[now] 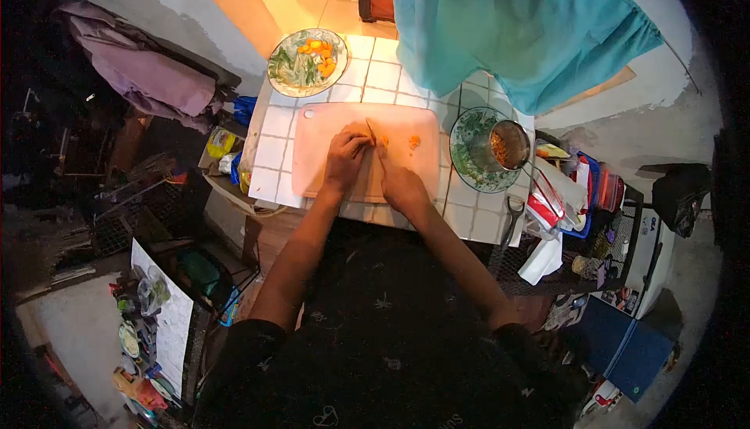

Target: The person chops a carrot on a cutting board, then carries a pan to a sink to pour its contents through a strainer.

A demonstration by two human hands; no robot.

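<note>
On a pink cutting board (314, 148), my left hand (346, 162) is closed with its fingertips pressed on a piece of orange vegetable that looks like carrot, mostly hidden under them. My right hand (402, 187) grips a knife (370, 127), its forefinger stretched along the top and the blade pointing away from me, right beside the left fingertips. Small cut orange bits (414, 141) lie on the board to the right of the blade.
Beyond the board's far left corner stands a patterned plate (291, 79) with orange pieces. To the right, a green patterned plate (466, 165) bears a metal strainer (522, 134) with brownish contents. A teal curtain (500, 23) hangs over the white tiled table (269, 159). Packets (547, 202) crowd its right side.
</note>
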